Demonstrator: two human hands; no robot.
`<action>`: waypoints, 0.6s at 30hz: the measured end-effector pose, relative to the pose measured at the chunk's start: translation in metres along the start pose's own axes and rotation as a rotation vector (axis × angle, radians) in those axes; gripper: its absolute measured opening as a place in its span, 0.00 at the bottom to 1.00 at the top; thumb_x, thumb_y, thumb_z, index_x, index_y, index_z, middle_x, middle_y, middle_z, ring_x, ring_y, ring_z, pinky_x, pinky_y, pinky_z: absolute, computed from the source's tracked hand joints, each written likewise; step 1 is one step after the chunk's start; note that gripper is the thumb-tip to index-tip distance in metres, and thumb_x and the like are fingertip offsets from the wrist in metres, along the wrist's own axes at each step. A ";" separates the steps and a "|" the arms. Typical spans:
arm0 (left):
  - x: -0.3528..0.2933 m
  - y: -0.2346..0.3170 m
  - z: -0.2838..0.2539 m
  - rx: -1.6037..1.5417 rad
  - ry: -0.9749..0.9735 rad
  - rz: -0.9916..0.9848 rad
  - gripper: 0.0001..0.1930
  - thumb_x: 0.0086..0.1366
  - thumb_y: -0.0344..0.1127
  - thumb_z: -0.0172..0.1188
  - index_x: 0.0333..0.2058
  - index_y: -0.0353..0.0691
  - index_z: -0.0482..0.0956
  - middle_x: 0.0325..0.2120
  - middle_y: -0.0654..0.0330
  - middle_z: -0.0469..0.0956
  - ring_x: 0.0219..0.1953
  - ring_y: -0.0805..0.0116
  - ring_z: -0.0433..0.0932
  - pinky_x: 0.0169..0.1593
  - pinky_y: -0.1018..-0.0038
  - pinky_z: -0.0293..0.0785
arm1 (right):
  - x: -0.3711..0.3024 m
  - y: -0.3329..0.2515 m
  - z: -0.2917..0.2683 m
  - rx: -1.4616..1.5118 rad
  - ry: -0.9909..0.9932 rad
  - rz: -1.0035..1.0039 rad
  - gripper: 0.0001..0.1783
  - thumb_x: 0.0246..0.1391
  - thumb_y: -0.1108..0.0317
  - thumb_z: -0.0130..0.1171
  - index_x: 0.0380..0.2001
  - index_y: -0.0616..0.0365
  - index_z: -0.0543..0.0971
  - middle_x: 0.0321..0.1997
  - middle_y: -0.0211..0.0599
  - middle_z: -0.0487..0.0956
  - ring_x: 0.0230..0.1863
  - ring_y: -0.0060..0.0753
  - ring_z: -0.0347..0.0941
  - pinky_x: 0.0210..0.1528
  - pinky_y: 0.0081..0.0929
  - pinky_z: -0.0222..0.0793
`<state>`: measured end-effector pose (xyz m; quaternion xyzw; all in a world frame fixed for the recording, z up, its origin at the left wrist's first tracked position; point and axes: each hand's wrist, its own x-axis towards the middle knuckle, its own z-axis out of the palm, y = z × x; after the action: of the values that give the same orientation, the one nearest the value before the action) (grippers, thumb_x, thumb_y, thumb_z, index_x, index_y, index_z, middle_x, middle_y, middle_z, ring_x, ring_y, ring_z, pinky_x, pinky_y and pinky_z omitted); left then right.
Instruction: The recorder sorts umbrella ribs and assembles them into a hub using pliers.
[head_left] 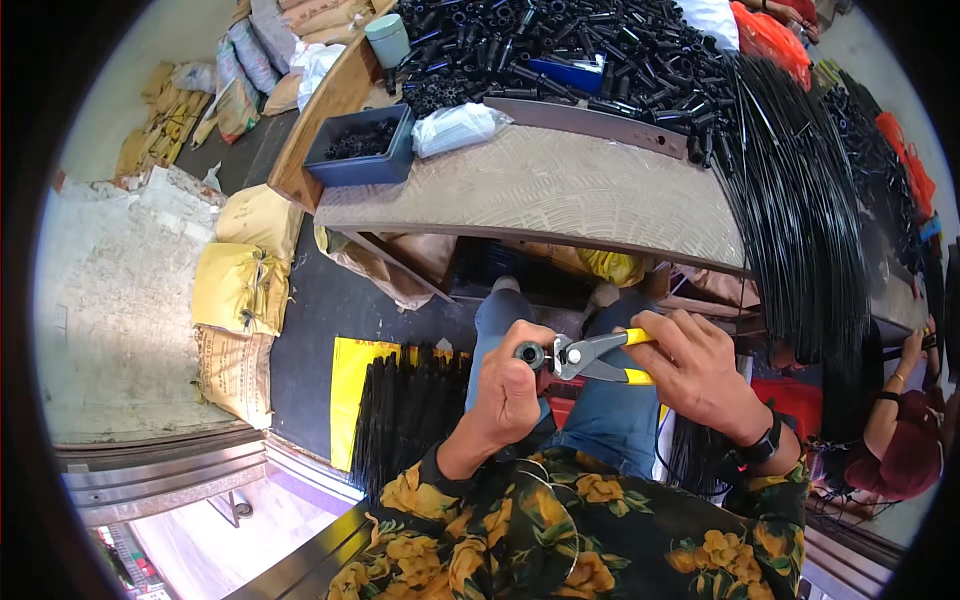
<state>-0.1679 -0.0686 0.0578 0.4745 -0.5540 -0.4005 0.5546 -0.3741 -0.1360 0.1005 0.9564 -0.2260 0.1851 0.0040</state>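
Above my lap, my left hand (508, 388) is closed around a small black tubular part (530, 353), its round end facing up. My right hand (695, 368) grips a pair of nipper pliers (598, 354) with grey metal jaws and yellow handles. The plier jaws sit right beside the round end of the tubular part. Whether they bite on something thin there is too small to tell. The rest of the part is hidden inside my left fist.
Ahead, a worktable (560, 185) bears a heap of black tubular parts (480, 50), a grey-blue bin (362, 150) and a clear plastic bag (458, 130). Long black rods (800, 210) hang over its right side. More rods (405, 410) stand left of my legs. A co-worker (900, 440) sits at right.
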 end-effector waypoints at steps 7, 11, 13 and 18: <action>0.002 0.000 0.001 -0.062 -0.034 -0.020 0.33 0.64 0.62 0.29 0.37 0.33 0.68 0.24 0.64 0.68 0.21 0.82 0.62 0.25 0.85 0.57 | 0.007 -0.003 -0.012 -0.251 -0.096 0.054 0.25 0.43 0.70 0.49 0.49 0.64 0.68 0.53 0.44 0.64 0.54 0.40 0.63 0.60 0.56 0.46; 0.004 0.002 0.003 -0.103 -0.032 -0.008 0.33 0.64 0.62 0.29 0.38 0.32 0.67 0.23 0.64 0.68 0.21 0.82 0.61 0.25 0.85 0.56 | 0.012 -0.008 -0.024 -0.351 -0.112 0.046 0.24 0.43 0.70 0.49 0.48 0.64 0.69 0.52 0.45 0.64 0.54 0.42 0.62 0.59 0.61 0.45; 0.003 0.002 0.002 -0.103 -0.025 0.002 0.33 0.64 0.61 0.29 0.39 0.32 0.67 0.22 0.65 0.68 0.21 0.82 0.61 0.25 0.85 0.56 | 0.017 -0.010 -0.029 -0.386 -0.111 0.031 0.24 0.43 0.69 0.49 0.47 0.64 0.70 0.51 0.45 0.64 0.53 0.42 0.62 0.58 0.59 0.47; -0.001 0.004 0.002 -0.091 -0.005 0.010 0.33 0.65 0.61 0.29 0.40 0.32 0.67 0.22 0.65 0.67 0.21 0.82 0.61 0.26 0.84 0.56 | 0.018 -0.013 -0.036 -0.423 -0.111 -0.017 0.22 0.41 0.67 0.52 0.42 0.64 0.73 0.46 0.44 0.66 0.45 0.41 0.65 0.51 0.47 0.58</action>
<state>-0.1700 -0.0671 0.0614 0.4449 -0.5389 -0.4237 0.5763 -0.3666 -0.1288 0.1415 0.9448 -0.2517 0.0804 0.1936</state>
